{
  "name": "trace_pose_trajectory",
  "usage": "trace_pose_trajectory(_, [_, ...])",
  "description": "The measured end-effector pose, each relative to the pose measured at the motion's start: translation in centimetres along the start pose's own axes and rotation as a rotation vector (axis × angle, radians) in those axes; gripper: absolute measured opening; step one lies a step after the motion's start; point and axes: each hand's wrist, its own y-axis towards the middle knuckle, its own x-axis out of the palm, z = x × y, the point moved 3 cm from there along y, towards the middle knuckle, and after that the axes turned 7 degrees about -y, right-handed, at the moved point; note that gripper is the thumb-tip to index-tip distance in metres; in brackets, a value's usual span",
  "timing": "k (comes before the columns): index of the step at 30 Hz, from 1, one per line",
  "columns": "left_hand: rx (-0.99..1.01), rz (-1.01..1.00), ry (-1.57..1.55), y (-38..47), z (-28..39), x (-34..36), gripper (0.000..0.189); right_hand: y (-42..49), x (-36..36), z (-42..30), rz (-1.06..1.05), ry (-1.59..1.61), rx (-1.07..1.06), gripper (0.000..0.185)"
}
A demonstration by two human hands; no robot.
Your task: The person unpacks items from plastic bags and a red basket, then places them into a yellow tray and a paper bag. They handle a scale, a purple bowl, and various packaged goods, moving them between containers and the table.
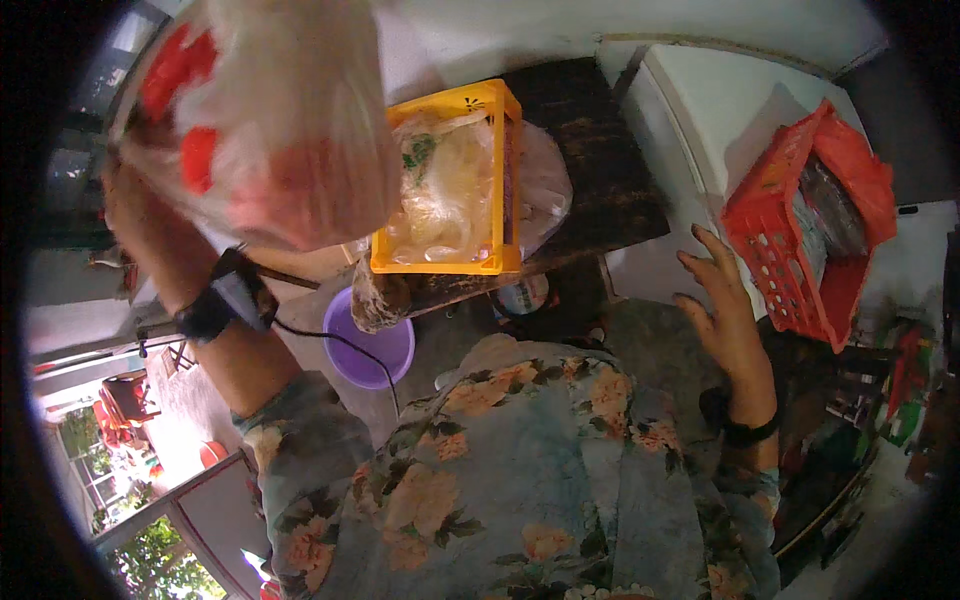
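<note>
My left hand (124, 191) is raised at the upper left and holds up a bulging translucent plastic bag (300, 127). Red and pink contents show through the bag, which hides most of the fingers. A black strap with a device (232, 296) and a cable is on that forearm. My right hand (716, 292), wearing a black wristband, is in the air with fingers apart and nothing in it. It is nearest to a red plastic basket (780, 277) holding bagged items. Between my hands, a yellow plastic crate (507, 187) contains clear plastic bags (442, 195).
The crate stands on a dark, worn wooden table (600, 142), with another plastic bag (544, 187) beside it. Below the table's edge is a purple bucket (367, 345). A white cabinet-like appliance (735, 97) stands at the right, under the red basket. A bright doorway lies at lower left.
</note>
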Motion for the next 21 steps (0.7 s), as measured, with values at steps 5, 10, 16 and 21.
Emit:
trace_pose_trajectory(5, [0.253, 0.199, 0.337, 0.3, 6.4, -7.3, 0.033, 2.8, 1.8, -0.8, -0.103, 0.095, 0.005, 0.045])
trace_pose_trajectory(10, [0.299, 0.31, 0.544, -2.8, 9.0, -13.4, 0.032, 7.4, 4.4, -3.7, -0.094, 0.104, -0.181, 0.045])
trace_pose_trajectory(16, [0.285, 0.438, 0.696, -8.3, 11.8, -18.5, 0.031, 13.0, 8.2, -9.2, -0.128, 0.124, -0.444, 0.044])
trace_pose_trajectory(21, [0.205, 0.586, 0.737, -12.8, 12.6, -21.5, 0.029, 17.3, 11.1, -12.8, -0.276, -0.025, -0.553, 0.044])
